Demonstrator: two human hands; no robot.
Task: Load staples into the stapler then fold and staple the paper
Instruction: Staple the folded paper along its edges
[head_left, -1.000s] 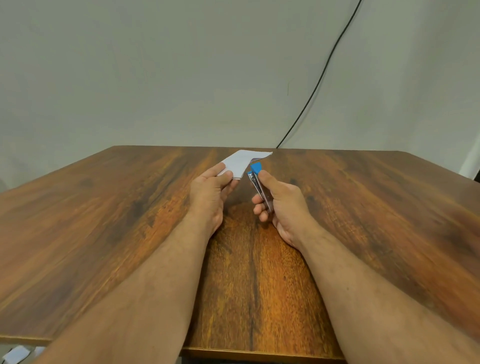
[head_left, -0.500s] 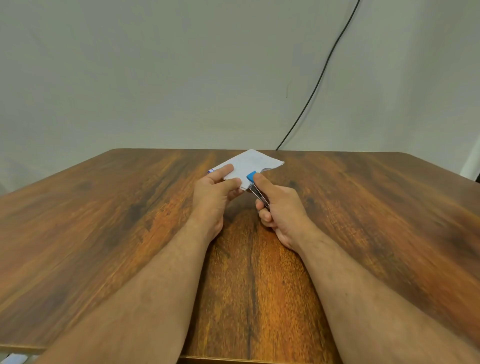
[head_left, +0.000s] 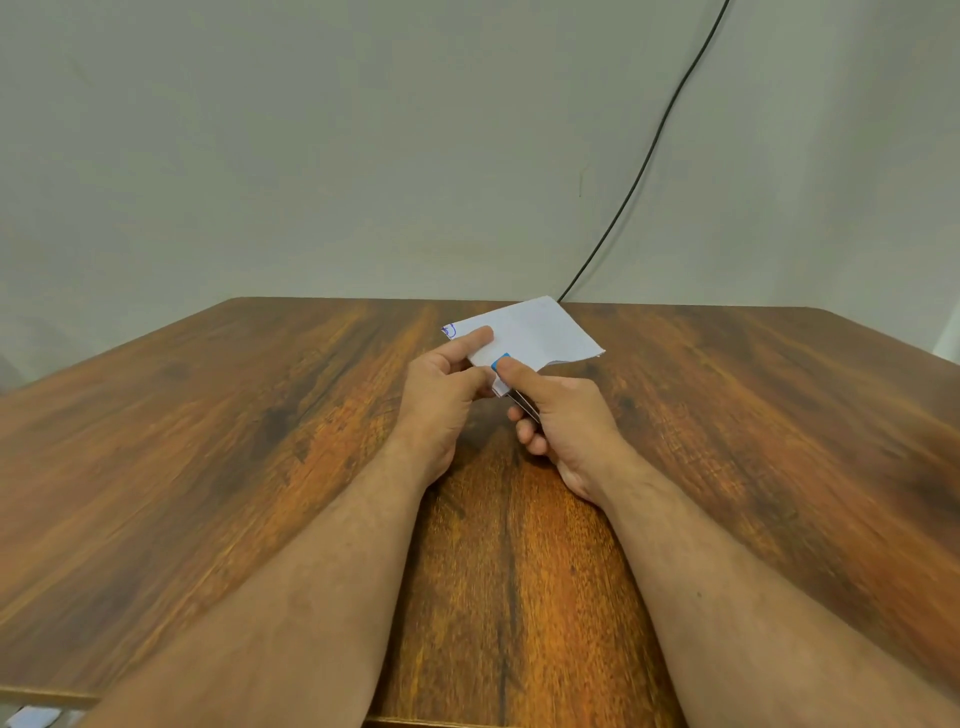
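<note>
A folded white paper (head_left: 535, 332) with a blue pen mark at its left corner is held above the wooden table (head_left: 208, 441). My left hand (head_left: 441, 395) pinches its near left edge between thumb and forefinger. My right hand (head_left: 561, 421) grips a small metal stapler (head_left: 511, 387) with a blue tip. My thumb presses down on the blue tip, and the stapler's jaws sit over the paper's near edge. Most of the stapler is hidden in my fingers.
A black cable (head_left: 644, 161) runs down the pale wall to the table's far edge. White scraps (head_left: 31, 718) lie on the floor below the table's near left corner.
The paper has tilted flatter and turned so more of its face shows. The stapler's tip has gone from beside the paper onto its near edge, with my right thumb on top.
</note>
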